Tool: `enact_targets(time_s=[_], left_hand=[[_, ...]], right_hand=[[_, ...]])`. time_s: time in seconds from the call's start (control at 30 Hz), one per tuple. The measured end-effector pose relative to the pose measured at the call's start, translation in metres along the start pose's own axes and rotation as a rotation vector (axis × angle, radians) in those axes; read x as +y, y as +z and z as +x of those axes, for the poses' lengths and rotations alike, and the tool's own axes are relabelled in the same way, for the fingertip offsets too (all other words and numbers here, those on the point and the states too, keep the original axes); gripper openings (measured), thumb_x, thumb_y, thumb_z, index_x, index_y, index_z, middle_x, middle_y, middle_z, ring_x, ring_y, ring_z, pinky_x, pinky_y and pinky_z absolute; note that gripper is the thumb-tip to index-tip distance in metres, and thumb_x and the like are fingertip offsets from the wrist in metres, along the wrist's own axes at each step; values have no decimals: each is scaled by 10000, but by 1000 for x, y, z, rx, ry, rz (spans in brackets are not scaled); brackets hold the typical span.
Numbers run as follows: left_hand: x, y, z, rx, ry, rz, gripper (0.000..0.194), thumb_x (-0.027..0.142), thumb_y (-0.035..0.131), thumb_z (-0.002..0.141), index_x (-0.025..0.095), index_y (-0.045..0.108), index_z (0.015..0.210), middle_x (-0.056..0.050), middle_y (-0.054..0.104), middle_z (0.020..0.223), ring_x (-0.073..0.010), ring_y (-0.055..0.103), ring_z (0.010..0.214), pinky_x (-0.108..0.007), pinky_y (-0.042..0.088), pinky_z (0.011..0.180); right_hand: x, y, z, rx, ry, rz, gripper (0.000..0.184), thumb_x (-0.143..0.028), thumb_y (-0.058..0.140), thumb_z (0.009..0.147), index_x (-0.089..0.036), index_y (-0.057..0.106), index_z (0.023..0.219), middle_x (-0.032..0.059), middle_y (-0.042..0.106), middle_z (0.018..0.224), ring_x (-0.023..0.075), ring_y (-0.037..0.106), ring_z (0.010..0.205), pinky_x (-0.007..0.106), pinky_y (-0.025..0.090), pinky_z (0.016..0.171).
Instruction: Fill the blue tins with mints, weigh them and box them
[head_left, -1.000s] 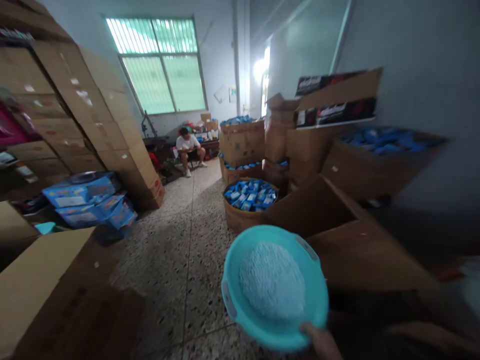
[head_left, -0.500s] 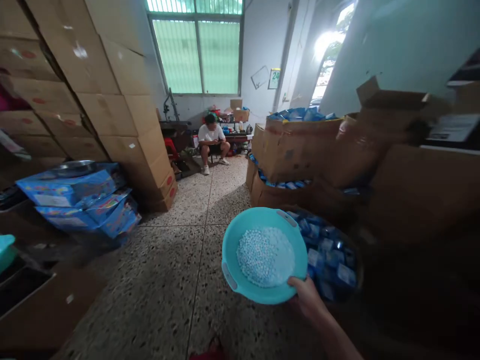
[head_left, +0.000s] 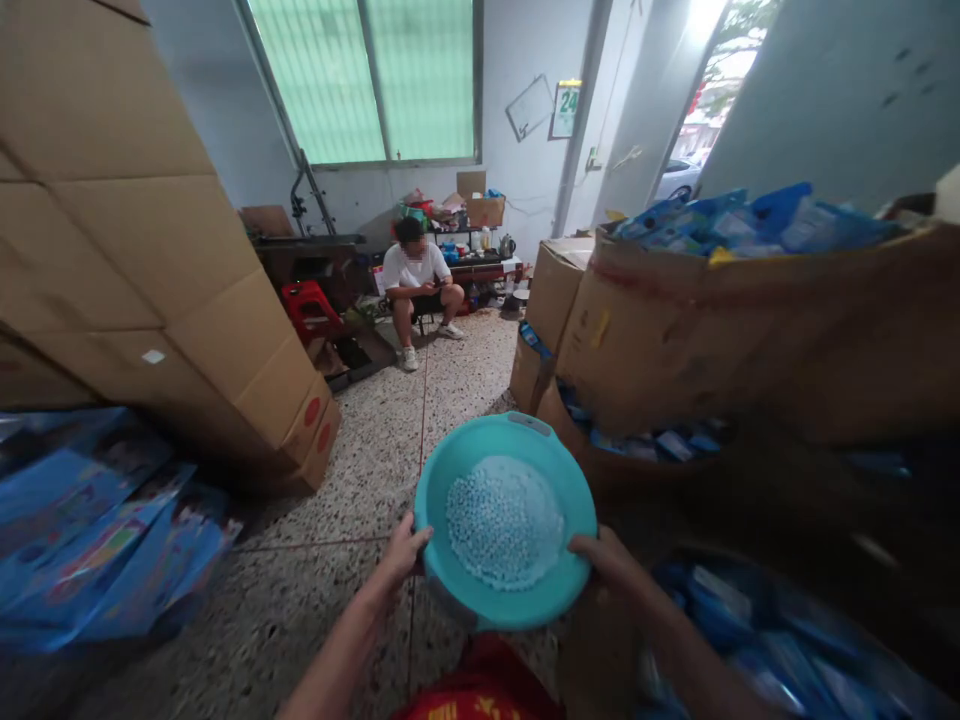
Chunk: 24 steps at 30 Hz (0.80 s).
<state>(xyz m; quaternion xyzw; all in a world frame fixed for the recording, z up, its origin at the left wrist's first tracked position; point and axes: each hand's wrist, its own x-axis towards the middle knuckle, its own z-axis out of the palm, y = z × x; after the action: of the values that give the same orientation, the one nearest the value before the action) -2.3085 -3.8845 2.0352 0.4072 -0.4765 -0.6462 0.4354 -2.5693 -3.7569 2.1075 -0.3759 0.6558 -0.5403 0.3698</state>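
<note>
A teal plastic basin (head_left: 450, 470) is held in front of me over the speckled floor, and a heap of small white beads (head_left: 504, 520) lies in its bottom. My left hand (head_left: 403, 548) grips the basin's left rim with the thumb over the edge. My right hand (head_left: 604, 556) grips the right rim the same way. Both forearms reach up from the bottom of the view.
Tall stacked cardboard boxes (head_left: 142, 230) stand on the left with blue printed packs (head_left: 90, 530) at their foot. Open cartons full of blue packets (head_left: 742, 290) crowd the right. A seated person (head_left: 416, 285) is at the far wall by a red stool (head_left: 309, 305).
I have moved forward along the aisle. The basin was held by my right hand alone; my left hand has come up and taken the left rim.
</note>
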Motion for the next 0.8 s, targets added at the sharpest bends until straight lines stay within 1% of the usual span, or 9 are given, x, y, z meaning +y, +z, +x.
enact_targets(time_s=[0.1, 0.17, 0.23, 0.33, 0.43, 0.5, 0.6, 0.73, 0.8], left_hand=[[48, -17, 52, 58, -41, 11, 442, 387, 701, 575, 187, 542, 936, 36, 582, 604, -131, 528, 499, -233, 435, 469], [76, -37, 91, 114, -51, -32, 414, 363, 702, 558, 189, 552, 903, 29, 590, 604, -140, 544, 521, -238, 446, 489], [99, -56, 139, 143, -45, -77, 389, 334, 696, 542, 190, 560, 876, 14, 615, 634, -149, 563, 547, -245, 457, 511], [128, -76, 232, 148, -95, -65, 329, 323, 674, 540, 192, 557, 818, 19, 594, 577, -155, 545, 500, -246, 429, 466], [159, -79, 337, 119, -102, -38, 248, 276, 644, 547, 186, 546, 757, 33, 545, 504, -141, 501, 443, -225, 383, 425], [189, -73, 403, 104, -82, -9, 196, 217, 605, 547, 182, 540, 729, 45, 509, 460, -129, 464, 413, -208, 350, 403], [248, -53, 490, 55, -69, 60, 171, 167, 554, 540, 183, 536, 709, 60, 468, 427, -116, 425, 385, -191, 308, 379], [333, -8, 601, -76, -31, 186, 166, 135, 538, 527, 181, 540, 686, 62, 479, 443, -105, 422, 390, -186, 309, 383], [368, 18, 661, -115, -13, 284, 154, 107, 526, 509, 176, 538, 647, 59, 479, 440, -106, 422, 398, -187, 312, 385]], right_hand=[[-49, 27, 61, -23, 12, -16, 326, -260, 563, 497, -137, 598, 797, 14, 604, 601, 163, 561, 548, 243, 452, 451], [-80, 54, 101, -69, 14, -43, 382, -277, 571, 523, -145, 588, 881, 10, 603, 647, 168, 576, 567, 254, 476, 438], [-107, 84, 147, -114, -6, -69, 411, -276, 566, 543, -160, 574, 937, -5, 585, 673, 155, 570, 554, 258, 490, 420], [-139, 125, 228, -103, -17, -92, 366, -241, 528, 533, -170, 562, 890, -43, 522, 609, 118, 526, 482, 234, 479, 381], [-167, 153, 316, -36, 35, -106, 302, -228, 475, 501, -174, 533, 792, -70, 468, 507, 91, 468, 385, 202, 431, 338], [-191, 162, 369, 13, 61, -93, 286, -238, 450, 482, -178, 514, 755, -78, 449, 449, 86, 433, 326, 188, 379, 308], [-233, 162, 433, 82, 44, 10, 282, -265, 453, 475, -180, 511, 737, -82, 435, 404, 83, 404, 294, 180, 328, 297], [-275, 151, 513, 207, 25, 202, 271, -298, 489, 493, -184, 520, 737, -92, 404, 379, 69, 343, 284, 181, 284, 297], [-291, 148, 562, 309, 50, 270, 275, -294, 504, 497, -189, 526, 750, -86, 421, 402, 75, 366, 312, 182, 294, 312]])
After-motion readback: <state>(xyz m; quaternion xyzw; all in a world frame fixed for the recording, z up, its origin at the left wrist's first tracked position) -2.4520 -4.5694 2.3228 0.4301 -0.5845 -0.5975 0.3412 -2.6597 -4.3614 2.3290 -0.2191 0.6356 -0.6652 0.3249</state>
